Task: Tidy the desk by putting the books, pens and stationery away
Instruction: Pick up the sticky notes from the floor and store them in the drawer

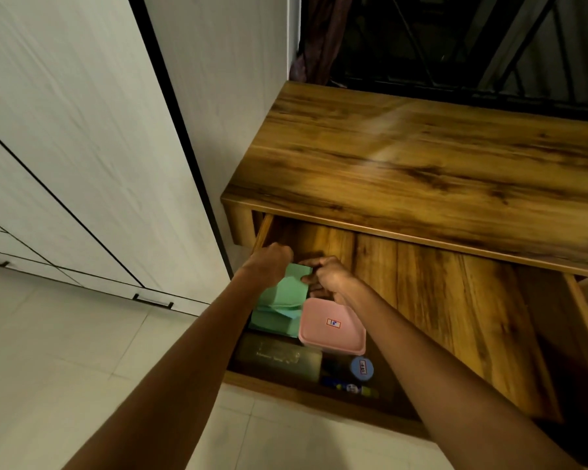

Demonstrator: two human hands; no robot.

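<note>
Head | left grip [273, 262], right grip [326, 276] clamp one green pad [286, 293] | one pink box [333, 329]

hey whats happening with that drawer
A person is reaching both hands into the open desk drawer. The left hand and right hand both grip a stack of green paper at the drawer's left end. Beside it sit a pink box, a dark case, a small blue tub and a pen. The desk top is bare wood.

Both hands, the left hand [271, 257] and right hand [326, 278], gripped green papers [280, 300] over the open drawer [455, 300], just beside a pink box [333, 325].
</note>
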